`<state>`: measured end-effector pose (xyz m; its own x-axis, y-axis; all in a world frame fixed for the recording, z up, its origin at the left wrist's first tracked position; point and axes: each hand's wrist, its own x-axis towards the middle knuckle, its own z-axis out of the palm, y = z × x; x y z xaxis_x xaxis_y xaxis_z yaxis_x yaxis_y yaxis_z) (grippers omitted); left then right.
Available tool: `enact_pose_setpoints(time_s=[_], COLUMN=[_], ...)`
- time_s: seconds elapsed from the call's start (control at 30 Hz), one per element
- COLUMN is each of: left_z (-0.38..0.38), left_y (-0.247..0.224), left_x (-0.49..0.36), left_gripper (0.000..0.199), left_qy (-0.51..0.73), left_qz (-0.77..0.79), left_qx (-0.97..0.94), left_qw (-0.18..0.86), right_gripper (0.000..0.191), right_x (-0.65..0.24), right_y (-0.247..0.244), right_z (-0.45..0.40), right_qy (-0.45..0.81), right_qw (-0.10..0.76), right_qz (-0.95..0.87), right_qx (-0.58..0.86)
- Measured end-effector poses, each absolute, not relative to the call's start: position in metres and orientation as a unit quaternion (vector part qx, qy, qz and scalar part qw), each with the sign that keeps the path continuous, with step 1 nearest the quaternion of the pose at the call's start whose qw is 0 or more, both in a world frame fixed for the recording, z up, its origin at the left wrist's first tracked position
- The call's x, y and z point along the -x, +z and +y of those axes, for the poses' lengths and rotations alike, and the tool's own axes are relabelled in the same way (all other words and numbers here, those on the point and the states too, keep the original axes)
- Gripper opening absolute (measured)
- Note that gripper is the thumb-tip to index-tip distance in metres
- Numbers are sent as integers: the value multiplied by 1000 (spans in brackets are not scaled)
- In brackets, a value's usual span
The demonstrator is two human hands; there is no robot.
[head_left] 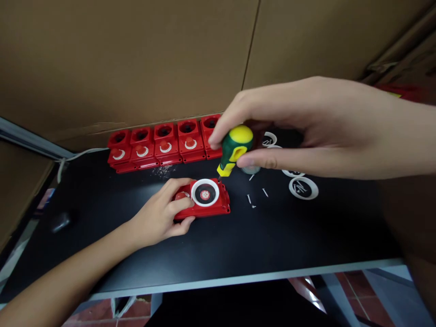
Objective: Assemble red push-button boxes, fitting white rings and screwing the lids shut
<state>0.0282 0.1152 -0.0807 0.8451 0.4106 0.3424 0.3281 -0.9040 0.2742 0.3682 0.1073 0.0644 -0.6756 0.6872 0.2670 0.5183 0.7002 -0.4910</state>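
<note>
A red plastic housing with a white ring around a dark round centre lies flat on the black table. My left hand is closed around its left end, the fingers over the red knob there. Above the housing, my right hand pinches a green and yellow screwdriver between thumb and fingers. The screwdriver is tilted, its tip down at the far right corner of the housing, by a small screw. Several loose screws lie on the table to the right of the housing.
Several similar red housings stand in a row along the cardboard wall at the back. On the right, white rings have screws inside them. A dark object lies at the left. The table's front edge runs below my hands.
</note>
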Motion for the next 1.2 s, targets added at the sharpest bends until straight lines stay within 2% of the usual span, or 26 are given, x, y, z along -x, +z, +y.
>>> enact_pose_setpoints(time_s=[0.17,0.43,0.77,0.87,1.03,1.2], left_z=[115,115,115,116,117,117], left_y=[-81,-80,-80,-80,-81,-80], left_x=[-27,-26,-27,-26,-25,-25], left_gripper=[17,25,15,15,10,12], left_qy=[198,193,199,204,198,195], left_qz=[198,203,195,194,194,193], left_qx=[-955,-954,-954,-952,-951,-952], left_qw=[101,108,106,124,136,137], right_gripper=[31,24,44,44,34,30], right_x=[-367,-354,-338,-339,-356,-368], right_y=[70,57,40,39,53,62], right_z=[114,110,106,107,111,116], right_qy=[213,182,123,124,239,297], right_qw=[211,295,369,346,283,222], right_qz=[-894,-853,-792,-810,-868,-874], right_qx=[334,389,470,458,331,314])
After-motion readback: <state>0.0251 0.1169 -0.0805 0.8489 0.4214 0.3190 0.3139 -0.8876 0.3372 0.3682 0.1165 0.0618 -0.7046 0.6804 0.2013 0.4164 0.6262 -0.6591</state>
